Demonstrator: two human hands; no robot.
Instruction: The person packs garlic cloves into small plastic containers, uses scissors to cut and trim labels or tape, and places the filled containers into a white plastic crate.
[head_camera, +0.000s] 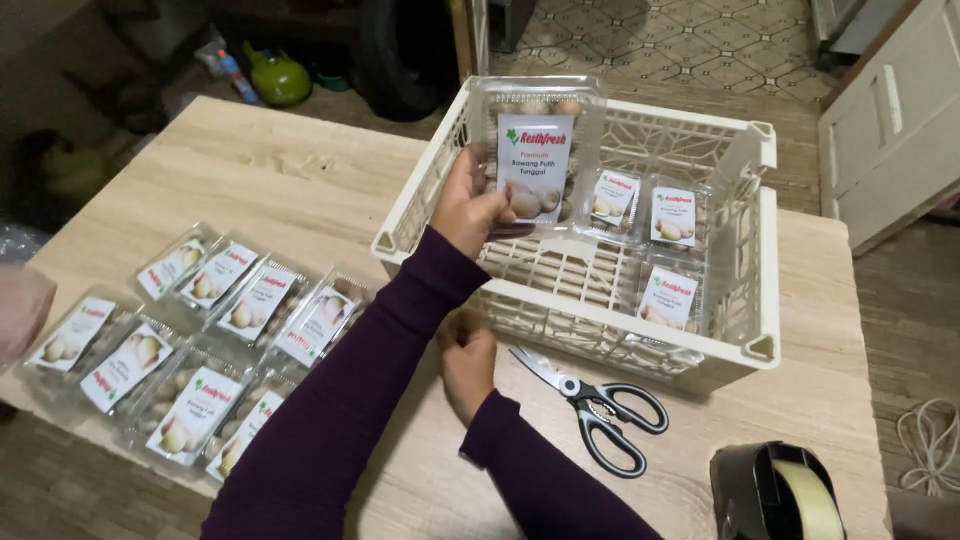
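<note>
My left hand (468, 208) holds a clear plastic clamshell pack (535, 150) of pale round bulbs with a white label, raised over the near-left corner of a white plastic crate (765, 270). Three similar packs (672, 218) lie inside the crate on its right side. My right hand (468, 362) rests on the wooden table (280, 170) in front of the crate, fingers curled with nothing visible in them. Both arms wear dark purple sleeves. Several more labelled packs (195, 350) lie in rows on the table to the left.
Black-handled scissors (600, 408) lie on the table just right of my right hand. A black tape dispenser (775, 492) stands at the near right corner. A pinkish shape (20, 312) shows at the left edge. A green kettle (278, 78) and white cabinet (895, 110) stand beyond the table.
</note>
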